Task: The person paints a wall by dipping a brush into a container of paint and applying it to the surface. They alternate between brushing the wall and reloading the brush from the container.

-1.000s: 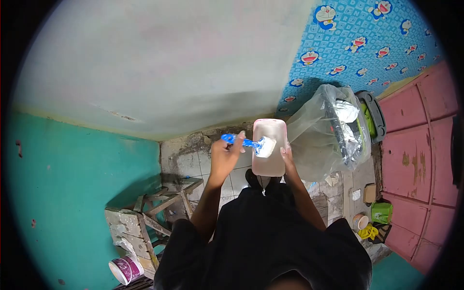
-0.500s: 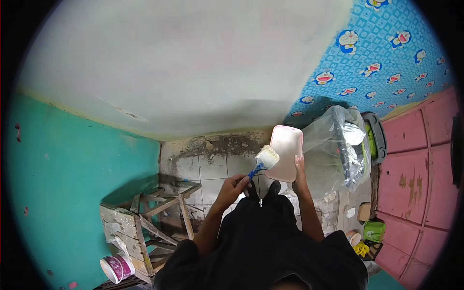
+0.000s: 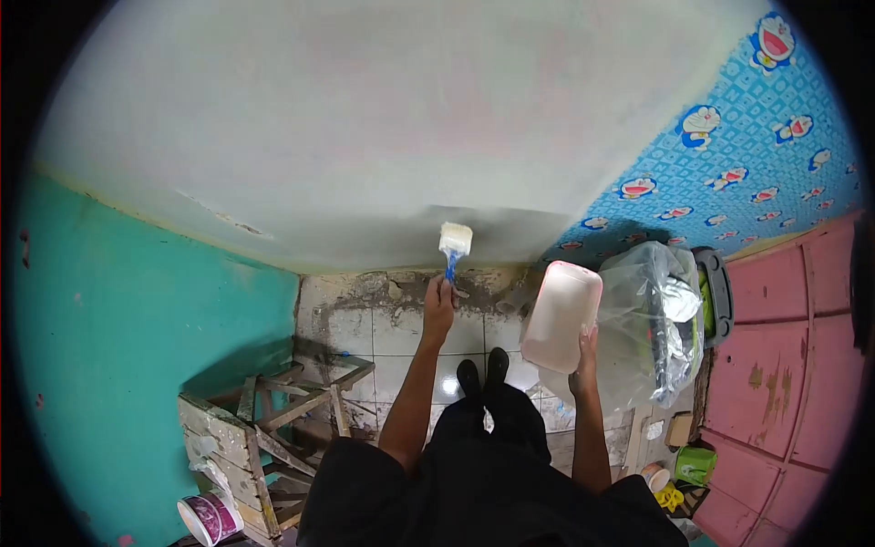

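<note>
Head view: left hand (image 3: 438, 312) closed round a paintbrush (image 3: 455, 241), frame centre, by pale wall (image 3: 346, 118), contact unclear; right hand (image 3: 585, 363) clasps pink-rimmed tray (image 3: 560, 314), right of centre. Best: tray level, brush pressure light, even.

The brush (image 3: 456, 241), over the tray (image 3: 562, 314) at first and then at its edge, is now well apart from it, up in front of the pale wall (image 3: 346, 118); its handle, once pointing sideways, now points back toward the person; the left hand (image 3: 438, 305) has reached forward with it; the right hand (image 3: 586, 351) has carried the tray farther right.
</note>
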The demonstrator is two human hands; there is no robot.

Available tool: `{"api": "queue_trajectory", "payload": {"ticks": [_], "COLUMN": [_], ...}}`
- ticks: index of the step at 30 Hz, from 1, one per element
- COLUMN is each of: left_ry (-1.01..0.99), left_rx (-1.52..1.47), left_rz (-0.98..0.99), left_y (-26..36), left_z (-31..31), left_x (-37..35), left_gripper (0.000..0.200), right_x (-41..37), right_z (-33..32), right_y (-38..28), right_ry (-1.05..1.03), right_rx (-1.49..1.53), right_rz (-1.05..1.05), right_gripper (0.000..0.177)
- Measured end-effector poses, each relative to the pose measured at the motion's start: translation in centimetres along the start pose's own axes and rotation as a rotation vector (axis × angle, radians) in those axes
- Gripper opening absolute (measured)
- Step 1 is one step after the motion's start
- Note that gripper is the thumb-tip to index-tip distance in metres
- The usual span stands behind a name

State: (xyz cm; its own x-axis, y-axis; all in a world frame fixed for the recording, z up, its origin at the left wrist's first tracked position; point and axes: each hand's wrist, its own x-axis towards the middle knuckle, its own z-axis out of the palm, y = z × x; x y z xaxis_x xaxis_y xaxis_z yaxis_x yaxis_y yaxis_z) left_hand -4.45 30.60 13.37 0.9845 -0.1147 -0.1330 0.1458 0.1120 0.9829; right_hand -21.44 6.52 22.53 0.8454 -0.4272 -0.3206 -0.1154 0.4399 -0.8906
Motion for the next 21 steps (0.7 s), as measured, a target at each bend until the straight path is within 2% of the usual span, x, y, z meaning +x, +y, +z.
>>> {"api": "queue_trajectory", "payload": {"ticks": [5,8,14,17,19,21], "left_ry": [0.087,0.134,0.261,0.271,0.282,0.289], "left_rx": [-0.086,-0.031,0.282,0.292,0.353,0.376], "left_rz": [0.202,0.159,0.137,0.038,-0.014,-0.083], "left_y": [1.1,0.0,-12.7,-16.4,-22.9,-26.5], "left_z": [3.9,5.1,4.3,3.8,2.1,1.1], "left_x": [6.4,8.8,11.3,11.0,11.3,12.4], "left_gripper": [0.022,0.022,0.026,0.025,0.025,0.026], "right_x": [2.0,3.6,5.6,6.2,6.2,6.8], "right_z": [-1.9,-4.6,-5.2,-5.4,-4.8,-5.1], "right_y": [-0.3,1.8,3.1,4.0,3.2,3.8], "right_ry": [0.027,-0.019,-0.046,0.003,-0.022,-0.023], "right_rx": [-0.082,-0.073,-0.044,-0.083,-0.11,-0.135], "right_rz": [0.029,0.05,0.108,0.126,0.151,0.14], "right_gripper": [0.064,0.064,0.064,0.063,0.064,0.064]}}
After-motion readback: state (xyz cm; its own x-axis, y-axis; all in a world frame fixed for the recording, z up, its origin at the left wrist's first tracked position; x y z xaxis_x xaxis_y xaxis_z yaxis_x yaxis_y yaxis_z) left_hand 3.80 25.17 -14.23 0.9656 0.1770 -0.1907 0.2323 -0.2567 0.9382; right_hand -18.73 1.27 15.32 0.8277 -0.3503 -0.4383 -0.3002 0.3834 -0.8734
